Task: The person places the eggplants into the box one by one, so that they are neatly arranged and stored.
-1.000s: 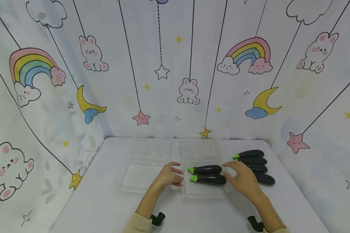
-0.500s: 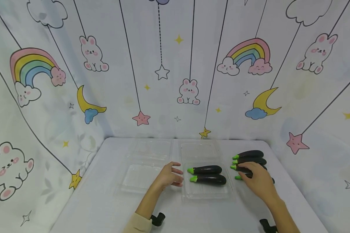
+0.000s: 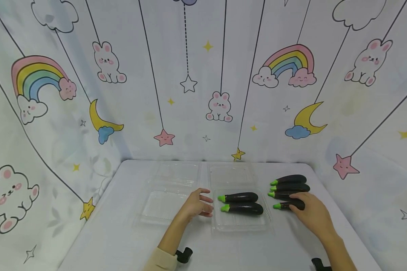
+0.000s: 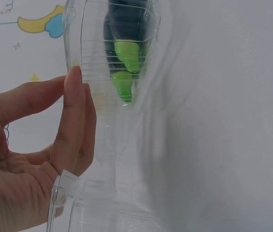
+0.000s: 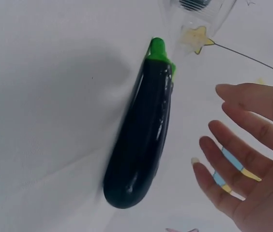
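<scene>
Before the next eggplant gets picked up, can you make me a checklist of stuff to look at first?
1. Box open: ok, its clear lid seems to lie back behind it.
2. Room inside: ok, two eggplants lie in it, with some bare space in front.
3. More to pick up: ok, four loose eggplants lie to the right.
4. Right hand gripping the nearest loose eggplant: not ok, it is close, but the right wrist view shows a gap.
5. Left hand steadying the box: cannot tell, its fingers are at the left edge.
</scene>
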Tool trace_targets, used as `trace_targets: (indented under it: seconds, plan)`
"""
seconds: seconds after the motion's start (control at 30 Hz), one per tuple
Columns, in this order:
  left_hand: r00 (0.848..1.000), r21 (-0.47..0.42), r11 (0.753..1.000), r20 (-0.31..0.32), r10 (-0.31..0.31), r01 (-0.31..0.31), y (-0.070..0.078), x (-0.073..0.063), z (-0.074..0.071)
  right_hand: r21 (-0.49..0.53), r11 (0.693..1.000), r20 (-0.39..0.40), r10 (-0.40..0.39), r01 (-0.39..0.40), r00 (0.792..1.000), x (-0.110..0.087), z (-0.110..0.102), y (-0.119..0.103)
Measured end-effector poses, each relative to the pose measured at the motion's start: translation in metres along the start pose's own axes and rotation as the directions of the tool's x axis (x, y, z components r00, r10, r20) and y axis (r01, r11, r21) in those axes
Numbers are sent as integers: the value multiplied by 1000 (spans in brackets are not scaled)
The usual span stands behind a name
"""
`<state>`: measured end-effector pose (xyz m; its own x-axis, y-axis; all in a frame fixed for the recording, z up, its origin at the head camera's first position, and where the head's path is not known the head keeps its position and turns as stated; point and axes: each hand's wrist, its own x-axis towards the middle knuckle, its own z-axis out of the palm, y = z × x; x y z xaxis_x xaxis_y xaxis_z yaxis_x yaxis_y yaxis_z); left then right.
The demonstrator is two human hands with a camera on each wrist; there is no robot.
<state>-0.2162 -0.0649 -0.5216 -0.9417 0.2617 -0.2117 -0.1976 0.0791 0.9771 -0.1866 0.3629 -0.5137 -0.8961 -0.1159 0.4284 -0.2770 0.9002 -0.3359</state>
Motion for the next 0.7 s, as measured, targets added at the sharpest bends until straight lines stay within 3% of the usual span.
trace_targets:
  seconds: [0.17, 0.5, 0.7]
  plan:
    - [1000, -4, 1000, 1, 5, -5, 0, 0, 0, -11, 998, 57, 55, -54, 997, -2, -3, 10]
    - [1000, -16, 1000, 3, 18, -17, 1, -2, -1, -42, 995, 67, 94, -92, 993, -6, -6, 29]
    - [999, -8, 999, 4, 32, -32, 4, -4, -2, -58, 989, 135, 144, -138, 980, -8, -8, 36]
